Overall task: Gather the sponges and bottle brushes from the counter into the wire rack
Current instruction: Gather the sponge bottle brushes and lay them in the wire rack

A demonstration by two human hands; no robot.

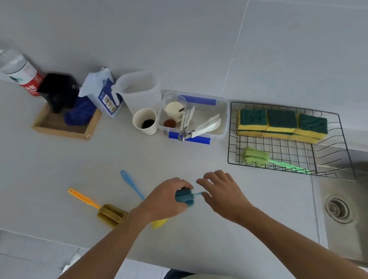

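Note:
My left hand [166, 199] is closed around the blue sponge head of a bottle brush [185, 198], held just above the counter. Its thin blue handle points right, and its tip lies between the spread thumb and fingers of my right hand [222, 191], which do not pinch it. The wire rack [233, 154] at the right holds three green-and-yellow sponges [281, 122] and a green bottle brush [255, 156]. An orange-handled brush with a brown sponge head [111, 214] lies on the counter to the left. A blue-handled brush [129, 183] runs under my left wrist, with its yellow head [159, 223] showing below.
Along the wall stand a clear box of utensils [223, 116], a paper cup [145, 121], a translucent jug [139, 91], a carton [103, 96], a wooden tray [61, 129] and a bottle [3, 57]. A steel sink [361, 210] lies right of the rack.

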